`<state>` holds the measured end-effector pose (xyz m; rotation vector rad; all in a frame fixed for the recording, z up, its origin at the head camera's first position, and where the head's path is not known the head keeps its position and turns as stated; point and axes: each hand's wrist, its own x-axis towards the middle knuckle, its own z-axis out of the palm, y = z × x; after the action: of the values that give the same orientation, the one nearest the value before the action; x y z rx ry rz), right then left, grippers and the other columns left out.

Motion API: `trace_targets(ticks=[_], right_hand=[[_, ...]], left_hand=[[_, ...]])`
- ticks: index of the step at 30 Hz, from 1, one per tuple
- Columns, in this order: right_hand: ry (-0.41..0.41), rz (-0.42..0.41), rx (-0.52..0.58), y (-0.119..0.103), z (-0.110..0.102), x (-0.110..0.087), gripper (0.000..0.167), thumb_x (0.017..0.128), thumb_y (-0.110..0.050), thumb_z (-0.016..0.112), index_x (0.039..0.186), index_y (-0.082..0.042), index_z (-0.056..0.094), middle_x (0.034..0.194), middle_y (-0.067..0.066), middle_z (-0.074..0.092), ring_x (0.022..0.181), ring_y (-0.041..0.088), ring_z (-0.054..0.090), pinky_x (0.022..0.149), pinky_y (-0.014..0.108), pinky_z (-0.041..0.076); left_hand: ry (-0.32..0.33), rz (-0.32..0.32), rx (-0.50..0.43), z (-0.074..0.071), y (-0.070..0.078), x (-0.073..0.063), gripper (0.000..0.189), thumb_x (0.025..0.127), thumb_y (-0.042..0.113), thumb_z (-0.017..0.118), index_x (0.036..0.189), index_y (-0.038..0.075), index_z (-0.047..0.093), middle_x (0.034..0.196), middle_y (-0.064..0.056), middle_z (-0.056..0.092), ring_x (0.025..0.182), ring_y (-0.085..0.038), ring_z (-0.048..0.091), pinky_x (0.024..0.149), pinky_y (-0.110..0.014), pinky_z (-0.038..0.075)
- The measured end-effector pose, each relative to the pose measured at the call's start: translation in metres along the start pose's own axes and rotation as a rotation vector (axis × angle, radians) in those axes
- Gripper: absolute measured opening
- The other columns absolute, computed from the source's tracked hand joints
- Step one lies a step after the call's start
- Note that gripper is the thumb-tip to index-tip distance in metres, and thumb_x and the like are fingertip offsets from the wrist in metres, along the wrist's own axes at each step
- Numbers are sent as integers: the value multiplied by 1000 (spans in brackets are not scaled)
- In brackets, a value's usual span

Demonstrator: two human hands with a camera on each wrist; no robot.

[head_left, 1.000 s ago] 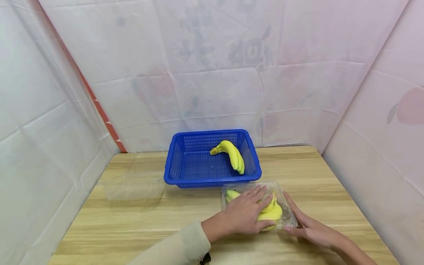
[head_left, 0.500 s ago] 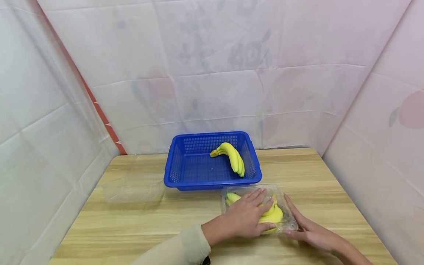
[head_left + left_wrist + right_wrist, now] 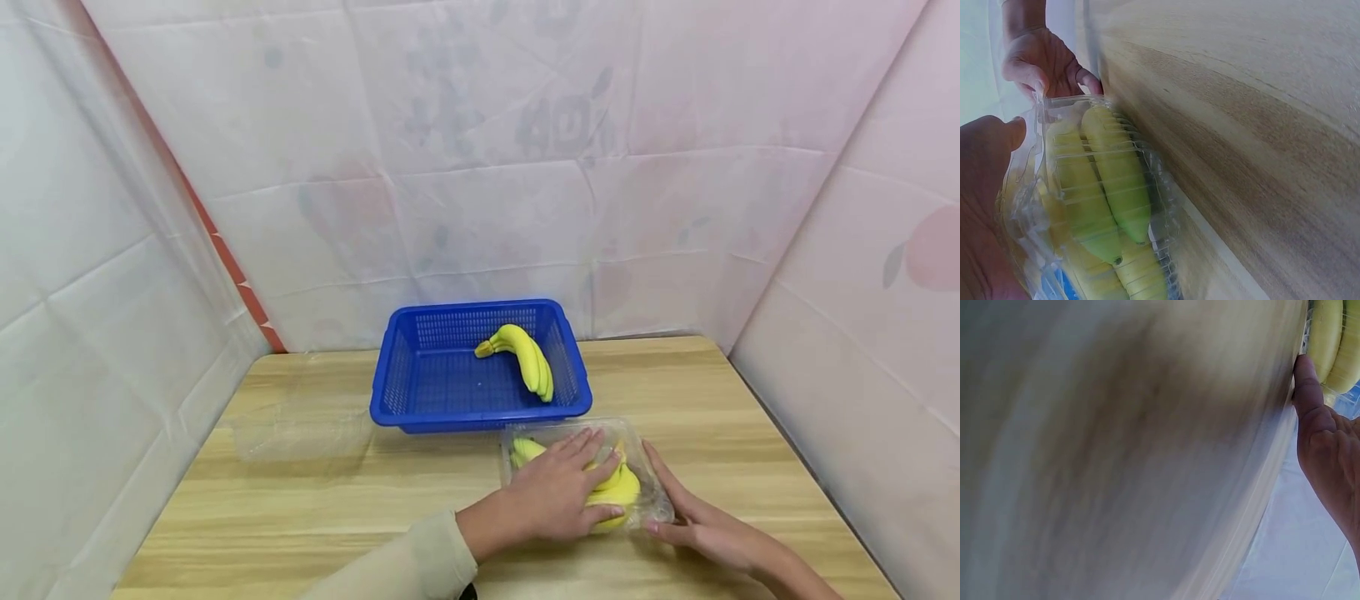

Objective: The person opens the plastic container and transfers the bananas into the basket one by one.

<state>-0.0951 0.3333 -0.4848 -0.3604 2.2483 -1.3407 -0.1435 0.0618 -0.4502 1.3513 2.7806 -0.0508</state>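
A clear plastic clamshell box (image 3: 633, 433) with yellow bananas (image 3: 611, 504) inside lies on the table in front of the basket. My left hand (image 3: 558, 487) lies flat across its lid, fingers spread and pointing away from me. At the box's right end, my right hand (image 3: 701, 517) grips the edge between thumb and fingers. The left wrist view shows green-tipped bananas (image 3: 1116, 175) through the ribbed plastic, with the right hand (image 3: 1047, 59) beyond at the far end. Part of the right hand (image 3: 1329, 444) touches the box in the right wrist view.
A blue plastic basket (image 3: 390, 367) stands behind the box, holding a bunch of bananas (image 3: 528, 358) at its right side. Another transparent container (image 3: 300, 433) sits at the left of the wooden table (image 3: 315, 517). White printed sheets (image 3: 487, 208) wall the back and sides.
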Motion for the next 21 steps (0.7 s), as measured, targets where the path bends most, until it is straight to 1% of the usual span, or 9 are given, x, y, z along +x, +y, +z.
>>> trace_targets(ticks=[4,13,21], right_hand=[[0,6,-4,0,0,-1,105,107,-25,60,168,-28,-25,173,25,-30,156,62,-18,112,84,1],[-43,68,54,-2,-1,3,104,108,-28,58,166,-34,-28,173,19,-35,156,58,-25,113,84,-8],[-41,82,70,-3,-1,3,105,108,-29,59,166,-36,-28,173,16,-37,157,55,-27,114,82,-11]], left_hand=[[-3,4,-3,0,1,0,74,108,73,18,171,34,25,181,-1,19,169,-19,19,136,-30,23],[-21,-4,-36,-1,-1,0,70,108,71,19,170,38,25,181,0,16,169,-17,16,136,-31,21],[-31,1,-36,1,0,2,68,108,70,17,169,41,24,181,1,16,169,-17,14,136,-31,23]])
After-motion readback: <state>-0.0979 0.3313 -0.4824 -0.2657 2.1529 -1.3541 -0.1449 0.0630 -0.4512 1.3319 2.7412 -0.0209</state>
